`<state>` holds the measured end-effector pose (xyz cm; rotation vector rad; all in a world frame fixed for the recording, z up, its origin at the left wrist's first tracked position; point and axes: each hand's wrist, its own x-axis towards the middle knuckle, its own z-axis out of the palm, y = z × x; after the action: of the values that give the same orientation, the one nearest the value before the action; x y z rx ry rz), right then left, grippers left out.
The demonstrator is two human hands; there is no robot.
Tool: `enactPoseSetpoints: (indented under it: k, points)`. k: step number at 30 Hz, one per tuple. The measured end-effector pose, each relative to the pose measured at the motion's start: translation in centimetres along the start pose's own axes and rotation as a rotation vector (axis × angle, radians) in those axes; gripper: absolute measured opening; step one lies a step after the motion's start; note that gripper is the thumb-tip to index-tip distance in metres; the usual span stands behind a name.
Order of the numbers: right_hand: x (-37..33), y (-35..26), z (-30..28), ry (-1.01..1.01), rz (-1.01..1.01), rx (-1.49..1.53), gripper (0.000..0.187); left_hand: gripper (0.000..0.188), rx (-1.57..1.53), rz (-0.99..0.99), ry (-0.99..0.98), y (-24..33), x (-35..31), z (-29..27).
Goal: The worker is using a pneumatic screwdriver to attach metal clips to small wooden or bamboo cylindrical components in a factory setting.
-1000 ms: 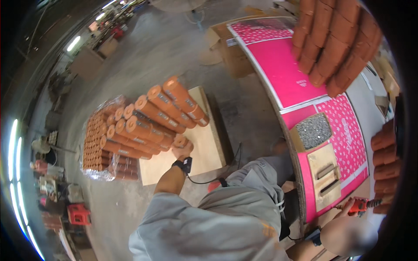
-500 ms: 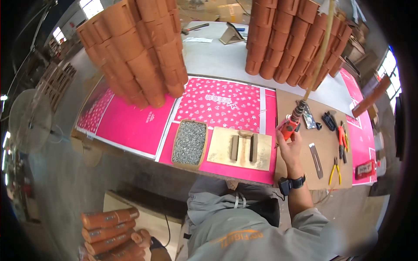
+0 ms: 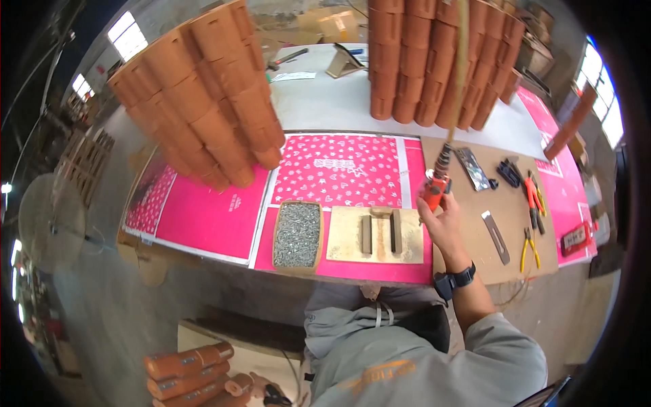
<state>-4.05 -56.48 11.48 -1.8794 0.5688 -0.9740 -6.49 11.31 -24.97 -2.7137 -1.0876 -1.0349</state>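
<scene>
In my right hand (image 3: 444, 220) is a red power screwdriver (image 3: 437, 190), its body gripped in closed fingers. A tan hose (image 3: 461, 74) rises from its spring-wrapped top end. Down at the lower left, my left hand (image 3: 261, 385) is closed round the end of a reddish-brown cylinder (image 3: 237, 384), beside a stack of similar cylinders (image 3: 186, 363). On the pink-covered table, just left of the driver, lies a pale wooden jig board (image 3: 342, 234) with two upright dark strips. Left of it sits a shallow box of small metal screws (image 3: 297, 234).
Tall stacks of reddish-brown cylinders stand at the back left (image 3: 203, 102) and back right (image 3: 427, 68). Yellow-handled pliers (image 3: 529, 251), red-handled pliers (image 3: 531, 197), a slotted metal strip (image 3: 496, 237) and a red bottle (image 3: 576, 241) lie at the right. A hammer (image 3: 288, 57) lies farther back.
The view has shifted a little. My left hand and the cylinder at it sit slightly lower and farther right in the picture. My right hand still holds the power screwdriver.
</scene>
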Motion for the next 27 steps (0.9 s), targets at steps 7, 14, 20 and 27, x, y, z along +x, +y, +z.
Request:
enactPoseSetpoints:
  k: [7,14,20,27]
  points:
    - [-0.1,-1.0,0.3,-0.038,-0.09,0.012,0.045,0.054,-0.836,0.035,-0.467,18.3,4.8,-13.6]
    - [-1.3,-1.3,1.6,-0.071,-0.094,0.097,0.041,0.072,-1.194,0.673,-0.749,33.0,9.6,-20.8]
    - [-2.1,-2.1,1.5,-0.058,-0.068,0.088,0.04,0.106,-1.147,0.951,-0.707,43.1,8.4,-25.0]
    - [-2.2,-1.7,1.3,-0.032,-0.096,0.072,0.043,0.112,-1.112,0.946,-0.748,45.3,6.4,-25.2]
